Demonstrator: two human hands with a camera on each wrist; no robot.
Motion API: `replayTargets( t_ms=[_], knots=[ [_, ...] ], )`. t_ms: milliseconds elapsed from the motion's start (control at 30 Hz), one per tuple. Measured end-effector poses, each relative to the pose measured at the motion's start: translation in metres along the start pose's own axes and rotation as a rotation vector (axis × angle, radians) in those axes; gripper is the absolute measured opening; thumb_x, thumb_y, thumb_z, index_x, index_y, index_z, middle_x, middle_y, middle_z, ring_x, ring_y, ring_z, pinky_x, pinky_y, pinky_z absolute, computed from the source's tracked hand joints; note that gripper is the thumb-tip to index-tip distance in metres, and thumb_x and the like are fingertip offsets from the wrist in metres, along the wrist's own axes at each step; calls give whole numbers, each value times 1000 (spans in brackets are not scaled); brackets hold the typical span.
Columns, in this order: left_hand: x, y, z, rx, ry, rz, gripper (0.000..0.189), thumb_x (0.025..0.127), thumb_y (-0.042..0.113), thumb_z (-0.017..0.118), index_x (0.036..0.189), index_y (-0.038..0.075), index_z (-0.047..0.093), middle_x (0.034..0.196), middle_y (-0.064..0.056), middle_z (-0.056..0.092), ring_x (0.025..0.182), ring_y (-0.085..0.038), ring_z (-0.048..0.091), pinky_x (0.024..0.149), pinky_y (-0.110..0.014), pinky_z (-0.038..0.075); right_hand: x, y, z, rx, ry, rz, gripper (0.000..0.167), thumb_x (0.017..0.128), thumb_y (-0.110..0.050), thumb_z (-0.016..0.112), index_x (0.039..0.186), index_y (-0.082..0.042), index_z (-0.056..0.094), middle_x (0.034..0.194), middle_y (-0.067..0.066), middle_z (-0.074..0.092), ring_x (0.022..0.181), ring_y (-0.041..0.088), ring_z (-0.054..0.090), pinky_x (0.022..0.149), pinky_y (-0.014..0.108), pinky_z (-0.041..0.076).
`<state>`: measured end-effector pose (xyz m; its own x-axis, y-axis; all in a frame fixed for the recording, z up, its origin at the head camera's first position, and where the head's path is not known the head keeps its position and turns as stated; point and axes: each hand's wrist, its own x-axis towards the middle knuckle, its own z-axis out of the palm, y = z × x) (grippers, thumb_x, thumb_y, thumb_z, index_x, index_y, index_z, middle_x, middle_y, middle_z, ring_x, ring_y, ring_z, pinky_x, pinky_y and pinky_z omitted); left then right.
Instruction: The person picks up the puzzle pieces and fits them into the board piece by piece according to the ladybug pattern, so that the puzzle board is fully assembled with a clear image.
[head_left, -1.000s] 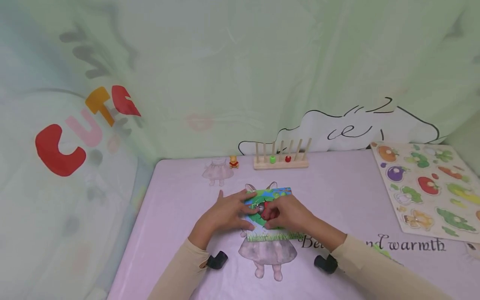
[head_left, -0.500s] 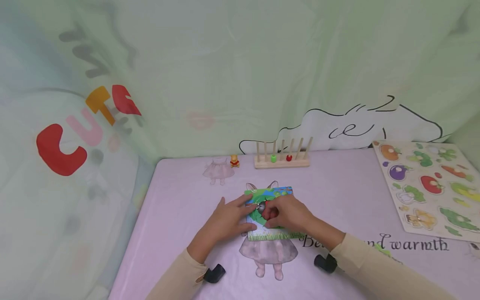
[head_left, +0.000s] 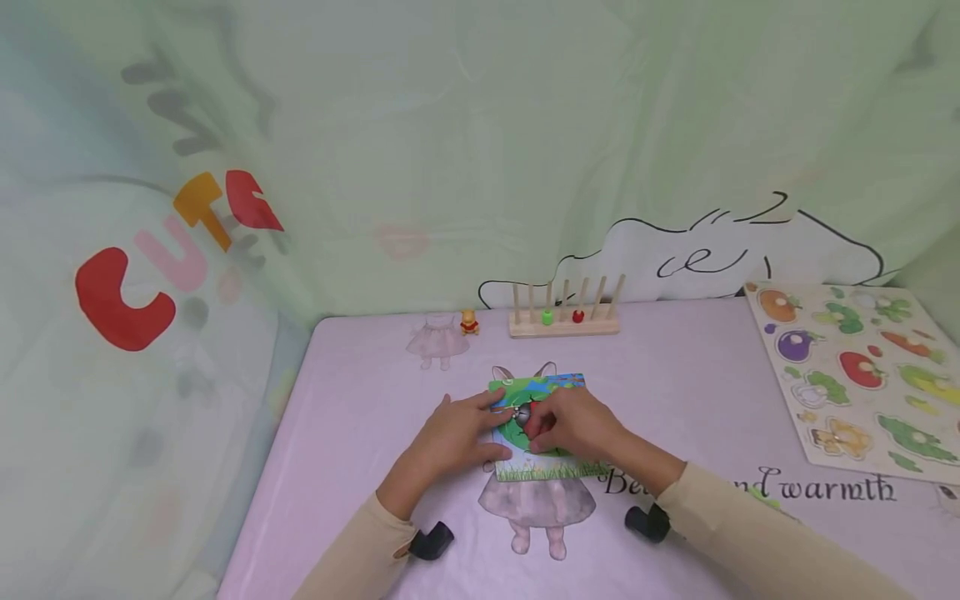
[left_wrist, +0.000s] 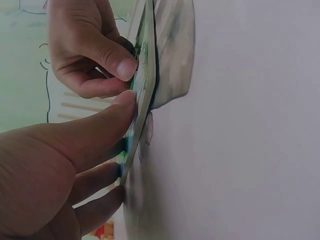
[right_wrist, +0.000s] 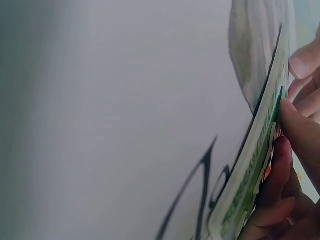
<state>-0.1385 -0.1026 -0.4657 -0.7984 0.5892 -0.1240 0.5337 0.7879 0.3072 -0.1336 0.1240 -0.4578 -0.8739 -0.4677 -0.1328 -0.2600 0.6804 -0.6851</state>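
Note:
A thin square picture puzzle board (head_left: pixel 551 472), green and blue with a grass border, lies on the pink tablecloth in the head view. My left hand (head_left: pixel 456 432) rests on its left side, fingers spread fairly straight across the edge. Over the middle, my right hand (head_left: pixel 581 423) has thumb and fingers curled onto a red ladybug puzzle piece (head_left: pixel 522 413) with a grey head, pinching it and covering most of it. The left wrist view shows the board edge-on (left_wrist: pixel 146 75), with left fingertips along its face. In the right wrist view, right thumb and fingers press close at the board's surface.
At the back stands a wooden peg rack (head_left: pixel 564 328) with a green bead (head_left: pixel 547 317) and a red bead (head_left: pixel 578 317). Left of it sits a small bear figure (head_left: pixel 468 322). A vegetable puzzle board (head_left: pixel 817 421) lies at the right. Printed curtains hang behind.
The left hand has shifted slightly on the board's left edge. The right hand stays at the ladybug piece with only slight finger movement.

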Motion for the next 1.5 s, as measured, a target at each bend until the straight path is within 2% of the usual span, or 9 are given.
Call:
replayTargets(
  t_ms=[200,267,400,500,700,900,1067,1267,1500],
  knots=[
    [1,1,-1,-8,3,-10,61,85,48,79,140,26,64,158,2,48,137,-24,57,109,-73,36,1,0,-1,5,3,9,11,79,-16,88,81,-19,78,72,-10,68,69,6,57,62,25,47],
    [1,1,-1,-12,5,-15,62,85,48,80,140,26,64,158,3,48,138,-24,56,109,-72,36,1,1,-2,-1,12,8,12,80,-19,87,90,-17,80,73,-11,67,70,6,56,62,24,46],
    [1,2,0,-10,8,-20,63,85,49,80,141,26,63,158,4,47,139,-22,55,110,-71,36,2,3,-2,-39,24,9,35,81,-25,86,114,-14,80,68,-11,59,66,5,49,57,23,38],
    [0,2,-1,3,-1,-31,70,85,51,79,146,22,59,161,4,44,144,-22,49,112,-69,36,3,2,-2,-73,15,11,43,80,-24,87,121,-15,77,65,-10,53,62,7,44,53,22,31],
    [0,3,-3,51,-35,-59,83,86,58,75,153,18,49,166,2,35,153,-24,36,115,-62,37,3,-2,-2,-98,12,49,45,78,-23,89,121,-19,77,68,-10,56,63,8,40,52,22,27],
    [0,5,-2,76,-35,-66,85,84,61,75,152,18,50,165,3,37,151,-23,39,113,-63,38,6,-2,-3,-111,7,64,55,77,-28,90,128,-19,73,57,-8,50,63,10,38,53,24,23],
    [1,6,-1,69,-26,-80,86,82,59,78,152,18,51,165,3,38,152,-23,38,112,-63,39,10,-1,-2,-148,5,82,65,74,-34,92,133,-19,70,62,-2,57,69,13,37,56,27,23],
    [0,4,0,60,-23,-75,95,83,63,76,158,17,40,167,7,32,152,-21,37,112,-63,39,14,-4,-3,-147,-5,114,64,71,-35,93,130,-18,72,61,1,61,71,13,38,58,28,25],
    [3,5,2,88,-27,-85,101,80,68,75,161,23,34,166,5,36,149,-23,41,109,-61,42,15,-2,-3,-145,-16,105,64,73,-36,92,131,-17,71,51,-3,52,69,12,34,57,27,22]
  ],
)
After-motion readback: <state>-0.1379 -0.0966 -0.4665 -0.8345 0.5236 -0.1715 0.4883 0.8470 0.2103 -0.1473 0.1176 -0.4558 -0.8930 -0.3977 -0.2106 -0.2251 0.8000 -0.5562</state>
